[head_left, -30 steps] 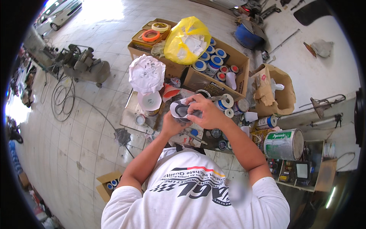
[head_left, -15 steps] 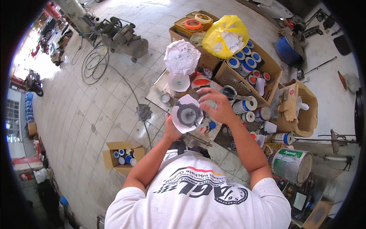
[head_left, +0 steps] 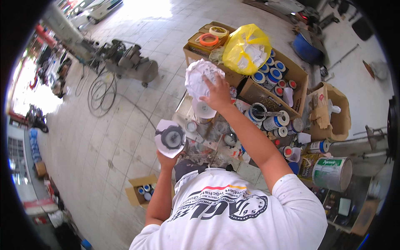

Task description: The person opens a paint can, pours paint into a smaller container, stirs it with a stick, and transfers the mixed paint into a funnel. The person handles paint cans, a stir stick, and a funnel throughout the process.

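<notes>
My left hand [head_left: 166, 161] is closed around the underside of a round cup [head_left: 172, 137], which has a white paper collar and grey smears inside. The collar hides most of the fingers. Farther forward, my right hand [head_left: 217, 95] lies with spread fingers on a crumpled white sheet [head_left: 195, 79], paper or cloth, speckled dark on top. Just below that sheet sits a pale shallow round piece [head_left: 202, 110]. Between my hands stands a small open tin [head_left: 191, 126]. A round container [head_left: 230, 140] rests on the paint-stained work surface [head_left: 204, 143].
An open paint can [head_left: 256, 111] with a stirring stick across it stands right of my forearm. Behind are a carton of cans [head_left: 273, 98], a yellow plastic bag [head_left: 246, 52] and tape rolls [head_left: 209, 39]. A small carton [head_left: 139, 189] sits on the floor at left.
The cup in my left hand has moved left and slightly down. My right hand has reached forward onto the crumpled white sheet; the translucent round thing at its fingers is no longer there.
</notes>
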Tool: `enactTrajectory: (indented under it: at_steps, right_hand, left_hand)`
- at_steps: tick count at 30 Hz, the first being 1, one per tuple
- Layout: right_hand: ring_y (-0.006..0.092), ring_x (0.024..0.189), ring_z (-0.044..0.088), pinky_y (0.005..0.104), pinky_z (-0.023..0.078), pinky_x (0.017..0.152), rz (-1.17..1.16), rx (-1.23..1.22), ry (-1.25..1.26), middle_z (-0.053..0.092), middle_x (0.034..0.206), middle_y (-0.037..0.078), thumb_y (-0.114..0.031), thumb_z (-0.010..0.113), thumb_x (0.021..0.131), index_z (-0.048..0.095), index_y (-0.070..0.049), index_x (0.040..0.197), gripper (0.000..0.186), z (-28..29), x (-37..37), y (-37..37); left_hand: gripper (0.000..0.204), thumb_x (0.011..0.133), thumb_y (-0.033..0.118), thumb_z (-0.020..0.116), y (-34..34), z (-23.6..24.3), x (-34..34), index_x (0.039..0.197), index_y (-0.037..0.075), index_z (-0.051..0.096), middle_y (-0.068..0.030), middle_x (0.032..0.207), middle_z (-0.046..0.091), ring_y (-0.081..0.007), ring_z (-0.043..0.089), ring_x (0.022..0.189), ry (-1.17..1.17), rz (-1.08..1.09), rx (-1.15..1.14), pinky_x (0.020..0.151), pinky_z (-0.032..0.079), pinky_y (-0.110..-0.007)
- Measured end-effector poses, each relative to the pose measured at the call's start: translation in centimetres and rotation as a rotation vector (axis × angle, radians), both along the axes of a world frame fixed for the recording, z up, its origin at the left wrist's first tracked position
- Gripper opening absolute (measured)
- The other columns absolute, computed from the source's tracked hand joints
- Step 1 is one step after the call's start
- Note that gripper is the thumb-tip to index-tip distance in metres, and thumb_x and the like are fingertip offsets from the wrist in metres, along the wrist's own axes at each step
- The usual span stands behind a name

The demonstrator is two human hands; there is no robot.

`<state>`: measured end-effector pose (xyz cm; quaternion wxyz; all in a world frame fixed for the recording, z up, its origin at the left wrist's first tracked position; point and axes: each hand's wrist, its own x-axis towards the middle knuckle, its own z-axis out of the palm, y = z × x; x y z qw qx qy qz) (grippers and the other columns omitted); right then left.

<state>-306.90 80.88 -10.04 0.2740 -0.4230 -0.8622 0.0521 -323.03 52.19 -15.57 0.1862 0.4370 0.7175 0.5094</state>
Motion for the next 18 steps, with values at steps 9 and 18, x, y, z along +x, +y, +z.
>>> enactTrajectory:
  at_steps: [9, 18]
  right_hand:
    - [0.0358, 0.1, 0.069, 0.0478, 0.053, 0.088, -0.062, -0.025, 0.352, 0.075, 0.104, 0.012, -0.013, 0.077, 0.088, 0.073, -0.005, 0.096, 0.011, -1.9, 0.1, 3.7]
    - [0.0382, 0.094, 0.071, 0.0457, 0.056, 0.084, -0.737, 0.311, 0.48, 0.073, 0.102, 0.016, -0.007, 0.076, 0.092, 0.07, -0.002, 0.108, 0.017, 0.6, 8.5, 7.8]
  left_hand:
    - [0.078, 0.068, 0.012, 0.101, 8.1, -3.2, -15.6, 0.136, -0.001, 0.065, -0.0108, 0.13, 0.074, -0.022, 0.069, 0.12, -0.121, -0.193, 0.156, 0.108, 0.052, -0.038]
    - [0.074, 0.069, 0.015, 0.1, 15.4, -3.1, -26.1, 0.134, -0.001, 0.067, -0.0102, 0.127, 0.076, -0.021, 0.072, 0.116, 0.039, -0.364, 0.053, 0.103, 0.056, -0.037]
